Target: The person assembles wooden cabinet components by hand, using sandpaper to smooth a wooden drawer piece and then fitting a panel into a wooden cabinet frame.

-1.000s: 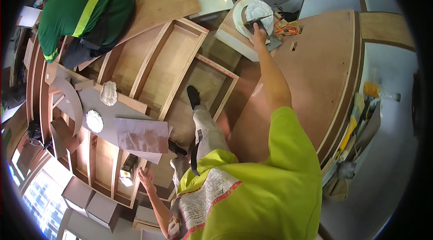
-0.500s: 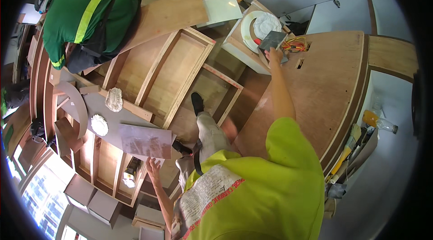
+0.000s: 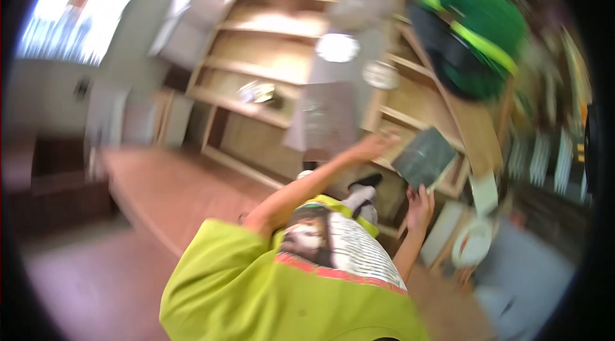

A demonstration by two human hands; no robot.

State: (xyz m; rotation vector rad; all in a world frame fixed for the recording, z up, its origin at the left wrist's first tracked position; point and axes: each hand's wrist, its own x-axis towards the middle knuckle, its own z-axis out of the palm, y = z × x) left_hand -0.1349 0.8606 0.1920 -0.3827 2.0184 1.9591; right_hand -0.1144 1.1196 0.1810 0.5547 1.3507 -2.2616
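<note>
Right of centre, the right hand [image 3: 419, 207] grips the dark sheet [image 3: 424, 156] by its lower edge, best kept level; the left hand's [image 3: 382, 144] closure is too blurred to tell

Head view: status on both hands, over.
Right hand holds dark sheet by its edge. Left hand near it, blurred. Co-worker in green beyond, apart from both.

- Grey board [image 3: 367, 38] across the wooden frame [image 3: 218, 98]
- White pad [image 3: 337, 47] near the board's left edge
- Cream pad [image 3: 380, 75] at the board's right edge
- Blurred, shiny thing [image 3: 257, 92] by the frame's lower left edge
- Plank [image 3: 480, 142] along the frame's right edge, beside a co-worker [image 3: 483, 40] in green
- White disc [image 3: 472, 246] on a box [image 3: 443, 232]
- Bright window [image 3: 77, 20]
</note>
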